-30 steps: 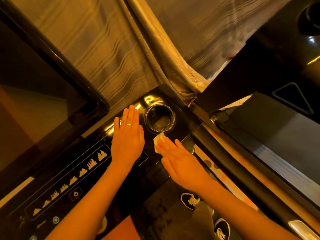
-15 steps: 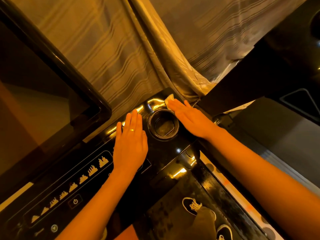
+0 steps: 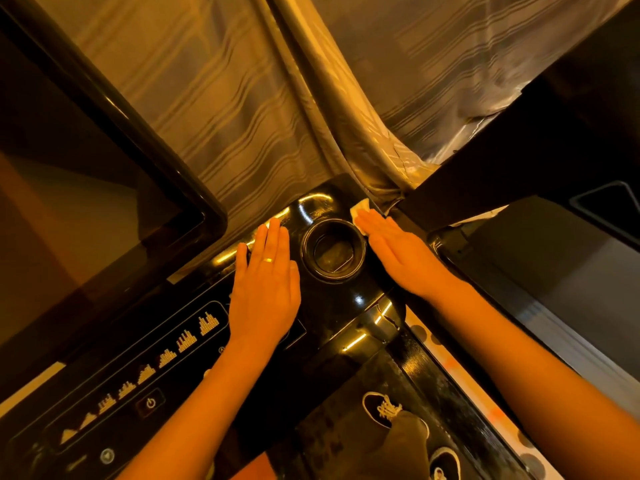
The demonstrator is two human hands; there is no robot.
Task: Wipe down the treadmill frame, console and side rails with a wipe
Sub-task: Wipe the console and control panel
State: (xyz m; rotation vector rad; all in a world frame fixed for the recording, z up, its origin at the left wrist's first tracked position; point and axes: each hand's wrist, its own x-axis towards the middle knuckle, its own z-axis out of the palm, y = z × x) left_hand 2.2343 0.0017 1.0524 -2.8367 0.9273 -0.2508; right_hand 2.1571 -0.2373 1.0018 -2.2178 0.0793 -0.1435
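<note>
- The wipe [image 3: 359,208], a small, pale, crumpled sheet, lies on the far right corner of the console [image 3: 346,296], pressed under the right hand [image 3: 403,252], whose fingers [image 3: 372,226] are straight and together.
- At that edge it could slip off behind, or snag the striped curtain [image 3: 363,161] hanging against it.
- The left hand [image 3: 265,292] rests flat, holding nothing, beside the printed keys [image 3: 207,323]; leaning could press one.
- The console is glossy black; a flat wipe may skip the deep, round cup holder [image 3: 333,249].

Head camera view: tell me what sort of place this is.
Likely a room at home, though not certainly: a treadmill console with a cup holder and a big screen stands close against striped curtains.
</note>
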